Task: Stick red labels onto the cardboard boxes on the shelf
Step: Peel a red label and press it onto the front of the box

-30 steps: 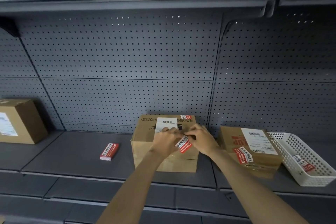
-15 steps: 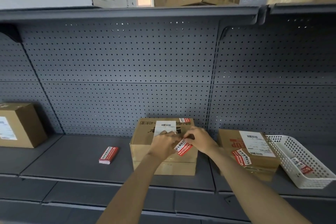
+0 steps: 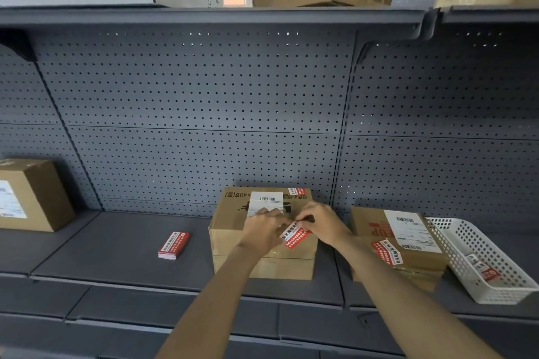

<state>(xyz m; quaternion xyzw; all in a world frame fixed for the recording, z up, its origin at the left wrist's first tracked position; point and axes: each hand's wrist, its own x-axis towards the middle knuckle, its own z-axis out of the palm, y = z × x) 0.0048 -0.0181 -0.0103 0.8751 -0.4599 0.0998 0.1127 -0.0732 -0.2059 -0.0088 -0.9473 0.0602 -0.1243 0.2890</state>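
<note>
Red label between both hands' fingers

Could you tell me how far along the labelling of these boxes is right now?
Done: the right box carries a red label. In hand: both hands, left hand and right hand, hold a red sticker at the middle box. Left: the far-left box shows none; a label stack waits.

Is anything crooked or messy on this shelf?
A bit. The red label on the right box sits slanted, not square with its edges. The label that both hands, left and right, hold over the middle box is tilted too. Nothing looks spilled or torn.
</note>
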